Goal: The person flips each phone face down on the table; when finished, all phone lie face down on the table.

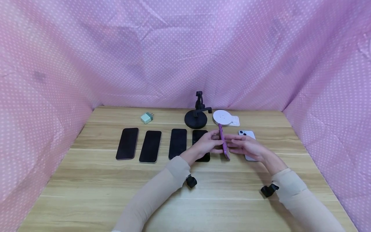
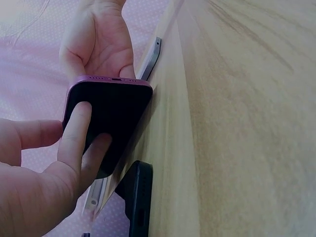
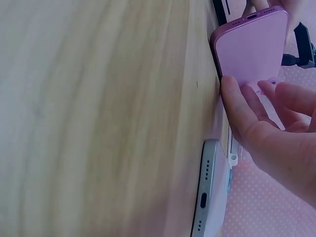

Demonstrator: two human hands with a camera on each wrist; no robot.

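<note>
A purple-pink smartphone (image 1: pixel 224 143) stands tilted on its long side between my two hands, close over the table. My left hand (image 1: pixel 206 144) rests straight fingers (image 2: pixel 76 133) on its black screen, with another fingertip at its upper edge. On the phone's plain back (image 3: pixel 252 47) lie the extended fingers of my right hand (image 1: pixel 246 145). Neither hand curls round the phone. Partly hidden under my left hand is a black phone (image 1: pixel 206 157). A white phone (image 1: pixel 248 133) with two camera lenses lies back up below my right hand.
Several dark-screened phones, among them one at the far left (image 1: pixel 127 143), lie in a row. Farther back stand a green plug adapter (image 1: pixel 147 118), a black stand with a round base (image 1: pixel 195 120) and a white charging disc (image 1: pixel 222 116). Pink dotted cloth (image 1: pixel 185 54) surrounds the wooden table (image 1: pixel 110 193).
</note>
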